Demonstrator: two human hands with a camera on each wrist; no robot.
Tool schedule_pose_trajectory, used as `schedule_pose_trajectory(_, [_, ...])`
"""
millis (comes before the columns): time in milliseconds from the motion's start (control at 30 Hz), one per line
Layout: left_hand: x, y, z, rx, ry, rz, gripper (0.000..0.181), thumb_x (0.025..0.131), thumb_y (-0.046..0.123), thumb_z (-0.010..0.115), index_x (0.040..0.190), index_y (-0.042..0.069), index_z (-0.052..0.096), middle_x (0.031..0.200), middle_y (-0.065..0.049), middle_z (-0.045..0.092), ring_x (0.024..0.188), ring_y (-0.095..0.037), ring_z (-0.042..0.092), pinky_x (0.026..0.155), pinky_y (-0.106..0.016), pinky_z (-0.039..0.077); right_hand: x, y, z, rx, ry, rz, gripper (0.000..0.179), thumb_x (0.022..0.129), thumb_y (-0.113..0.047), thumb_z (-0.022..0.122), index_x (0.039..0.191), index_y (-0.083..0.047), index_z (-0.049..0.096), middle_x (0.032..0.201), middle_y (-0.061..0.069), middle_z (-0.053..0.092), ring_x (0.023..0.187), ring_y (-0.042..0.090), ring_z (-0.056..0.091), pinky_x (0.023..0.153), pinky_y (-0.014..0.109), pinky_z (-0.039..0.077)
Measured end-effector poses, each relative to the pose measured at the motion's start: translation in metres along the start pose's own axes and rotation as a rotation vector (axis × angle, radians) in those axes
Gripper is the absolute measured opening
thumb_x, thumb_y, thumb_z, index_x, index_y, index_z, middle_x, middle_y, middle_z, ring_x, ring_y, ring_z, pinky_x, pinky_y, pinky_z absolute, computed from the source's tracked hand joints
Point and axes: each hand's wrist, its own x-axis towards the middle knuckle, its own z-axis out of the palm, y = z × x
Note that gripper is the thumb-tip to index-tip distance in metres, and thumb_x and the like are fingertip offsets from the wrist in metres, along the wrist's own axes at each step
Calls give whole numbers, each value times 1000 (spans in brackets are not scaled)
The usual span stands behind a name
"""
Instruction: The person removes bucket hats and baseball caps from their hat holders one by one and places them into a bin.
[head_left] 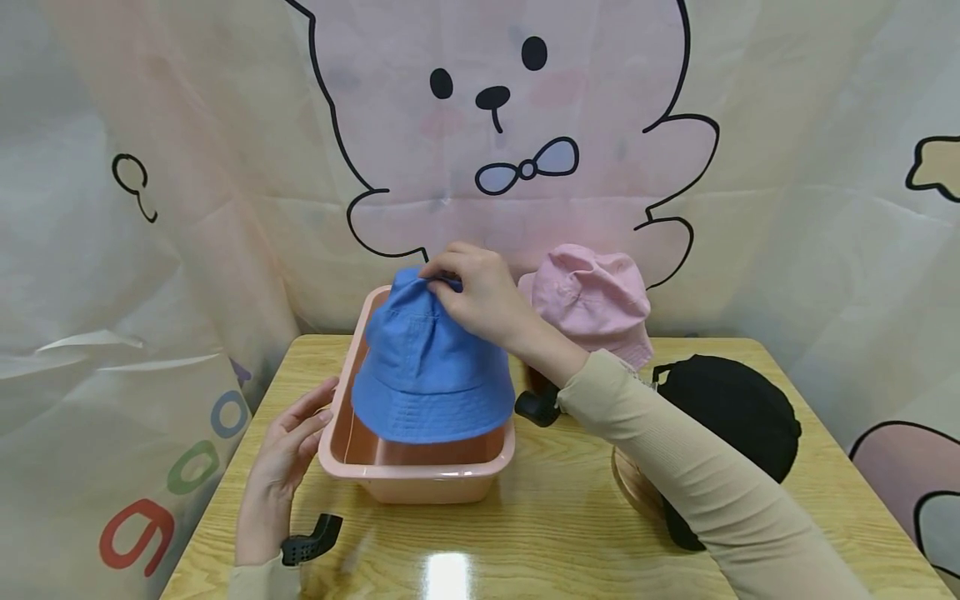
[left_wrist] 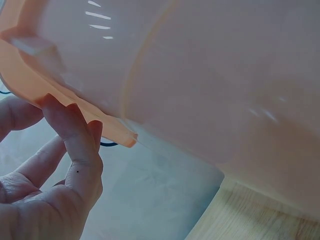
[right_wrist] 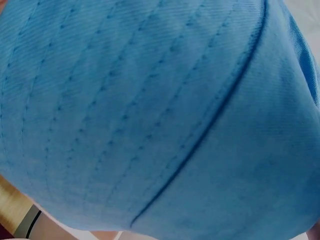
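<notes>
My right hand (head_left: 480, 292) pinches the crown of a blue bucket hat (head_left: 427, 358), which hangs brim down over a pink plastic basin (head_left: 420, 472). The hat covers much of the basin's opening. In the right wrist view the stitched blue brim of the bucket hat (right_wrist: 125, 110) fills nearly the whole picture; the hand itself is out of sight there. My left hand (head_left: 288, 446) rests against the basin's left rim from outside. From the left wrist, its loosely bent fingers (left_wrist: 80, 150) touch the edge of the basin's rim (left_wrist: 112, 129).
Behind and to the right sits a pink bucket hat (head_left: 588, 300), with something dark brown partly showing beneath. A black cap (head_left: 731, 408) with a beige brim lies at the right, partly hidden by my right sleeve. A printed curtain (head_left: 795, 208) hangs behind the wooden table (head_left: 570, 533).
</notes>
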Motion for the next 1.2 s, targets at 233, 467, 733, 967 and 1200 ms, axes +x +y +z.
schedule_pose_trajectory(233, [0,1,1,9,15,-12,40,97,-1,47,122,23,66,114,11,66,100,-3,65,84,-20,55,3,-6,5,7,-26,-11,13,84,-3,65,92,-7,75,88,6,68,86,17,64,81,27,51])
schedule_pose_trajectory(467, [1,-1,0,11,8,-9,41,97,-1,46,128,18,62,113,9,65,99,-4,66,84,-20,55,-2,0,10,-5,-38,1,13,84,-3,65,93,-6,75,90,6,68,88,17,64,81,28,52])
schedule_pose_trajectory(733, [1,-1,-1,6,1,-4,41,97,-2,46,129,17,62,114,9,65,101,-4,66,84,-21,55,-8,9,15,-7,-50,26,13,84,-2,65,92,-6,74,93,6,69,90,17,65,82,29,53])
schedule_pose_trajectory(967, [0,-2,-1,-14,-14,11,42,97,-4,44,128,16,62,113,8,66,102,-4,66,84,-20,55,-10,16,22,-33,-90,32,12,85,-3,65,92,-6,74,93,6,69,89,19,65,82,31,53])
schedule_pose_trajectory(1200, [1,-2,-1,-17,-18,17,42,97,-4,44,128,16,62,113,7,66,101,-4,66,84,-20,55,-12,22,27,-88,-170,59,11,85,-5,67,93,-8,74,91,4,69,87,18,64,81,32,52])
